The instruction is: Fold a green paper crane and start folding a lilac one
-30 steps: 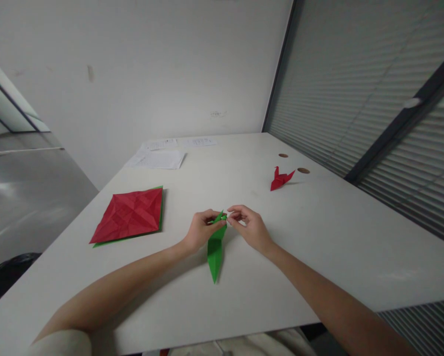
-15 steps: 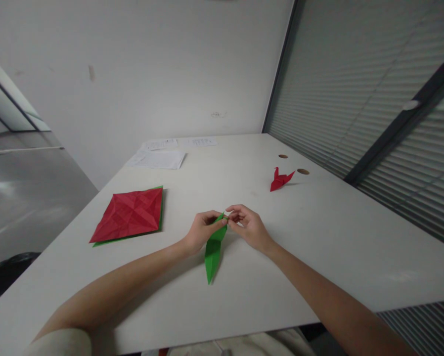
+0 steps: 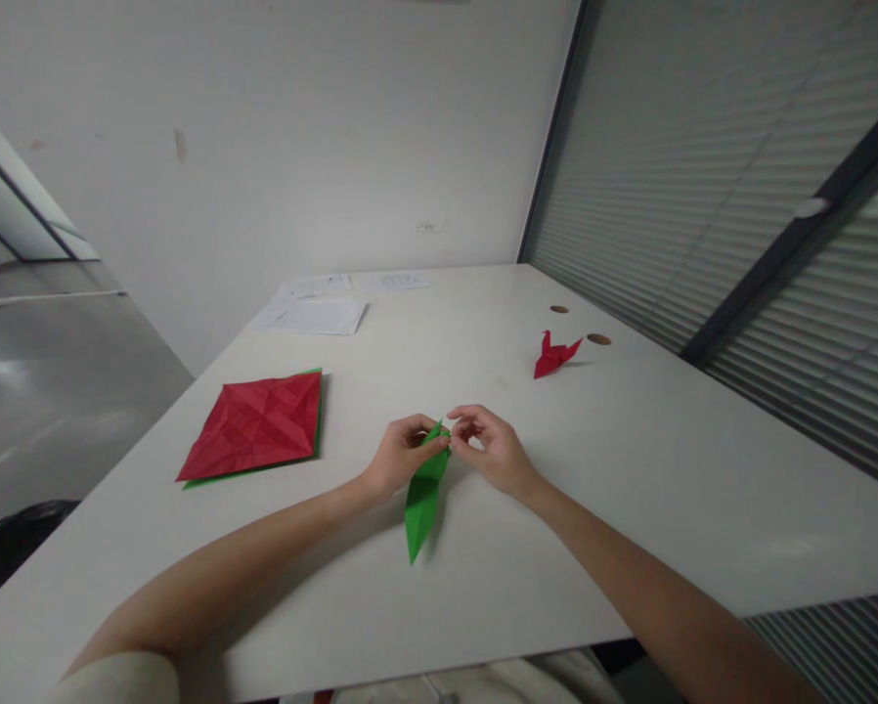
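Observation:
A long, narrow folded piece of green paper (image 3: 422,501) lies on the white table (image 3: 630,489), its sharp tip pointing toward me. My left hand (image 3: 397,455) pinches its far end from the left. My right hand (image 3: 490,448) pinches the same end from the right, fingertips pressed together. Both hands meet at the paper's far tip, just above the tabletop.
A creased red square sheet (image 3: 259,422) lies on a green sheet at the left. A small red folded paper crane (image 3: 553,355) stands at the back right, near two round holes (image 3: 598,339) in the table. White printed papers (image 3: 314,313) lie at the far edge.
The green paper's near tip has swung slightly to the left. Both hands stayed pinched on its far end, hardly moving.

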The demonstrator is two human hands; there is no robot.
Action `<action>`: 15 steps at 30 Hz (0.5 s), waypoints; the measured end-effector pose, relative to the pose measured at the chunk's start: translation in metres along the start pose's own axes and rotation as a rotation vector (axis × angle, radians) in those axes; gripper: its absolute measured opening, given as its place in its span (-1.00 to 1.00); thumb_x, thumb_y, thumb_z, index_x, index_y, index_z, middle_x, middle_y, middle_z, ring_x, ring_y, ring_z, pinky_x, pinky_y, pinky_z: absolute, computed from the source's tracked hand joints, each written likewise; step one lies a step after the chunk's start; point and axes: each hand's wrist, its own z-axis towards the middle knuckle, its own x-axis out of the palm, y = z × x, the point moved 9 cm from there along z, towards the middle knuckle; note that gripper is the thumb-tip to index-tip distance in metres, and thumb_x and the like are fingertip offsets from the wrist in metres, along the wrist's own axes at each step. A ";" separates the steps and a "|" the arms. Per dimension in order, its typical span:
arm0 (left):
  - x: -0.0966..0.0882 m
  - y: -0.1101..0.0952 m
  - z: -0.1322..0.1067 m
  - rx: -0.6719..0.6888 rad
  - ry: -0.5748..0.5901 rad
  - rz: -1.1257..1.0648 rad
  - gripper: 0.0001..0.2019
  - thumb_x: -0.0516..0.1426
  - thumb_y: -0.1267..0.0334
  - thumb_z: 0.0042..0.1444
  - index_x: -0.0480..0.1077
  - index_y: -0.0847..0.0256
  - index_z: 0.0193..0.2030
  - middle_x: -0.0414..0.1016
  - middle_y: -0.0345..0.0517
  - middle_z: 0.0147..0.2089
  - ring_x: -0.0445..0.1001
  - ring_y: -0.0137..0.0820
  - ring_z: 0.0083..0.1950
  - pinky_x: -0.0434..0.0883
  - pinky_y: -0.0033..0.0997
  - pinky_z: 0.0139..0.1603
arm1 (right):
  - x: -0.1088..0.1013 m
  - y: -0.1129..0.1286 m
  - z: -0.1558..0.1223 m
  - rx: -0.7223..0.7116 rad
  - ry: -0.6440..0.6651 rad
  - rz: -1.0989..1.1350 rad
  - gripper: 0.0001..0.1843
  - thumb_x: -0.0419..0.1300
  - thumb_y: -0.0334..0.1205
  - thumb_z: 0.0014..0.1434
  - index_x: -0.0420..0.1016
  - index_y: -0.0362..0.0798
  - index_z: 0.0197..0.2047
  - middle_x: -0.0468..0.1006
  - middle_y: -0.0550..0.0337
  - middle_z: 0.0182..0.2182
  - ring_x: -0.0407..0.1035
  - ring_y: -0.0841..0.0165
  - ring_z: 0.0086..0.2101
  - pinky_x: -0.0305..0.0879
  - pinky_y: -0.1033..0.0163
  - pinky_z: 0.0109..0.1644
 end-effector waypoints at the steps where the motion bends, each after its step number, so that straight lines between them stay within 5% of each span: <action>1: -0.001 0.000 0.000 0.005 -0.005 0.018 -0.64 0.34 0.02 -0.14 0.46 0.31 -0.39 0.48 -0.14 -0.44 0.38 -0.47 -0.43 0.29 -0.47 -0.38 | 0.000 0.000 0.000 -0.002 0.002 -0.004 -0.74 0.21 -0.27 0.06 0.40 -0.05 -0.13 0.43 0.27 -0.47 0.35 0.45 -0.44 0.35 0.29 -0.30; 15: -0.007 0.000 -0.002 0.023 -0.053 0.070 -0.68 0.32 0.07 -0.12 0.54 0.32 -0.36 0.49 -0.14 -0.45 0.33 -0.49 -0.45 0.23 -0.50 -0.44 | 0.000 -0.012 0.002 0.051 0.022 0.056 -0.70 0.23 -0.25 0.04 0.39 -0.06 -0.11 0.44 0.27 -0.47 0.35 0.46 -0.44 0.34 0.30 -0.30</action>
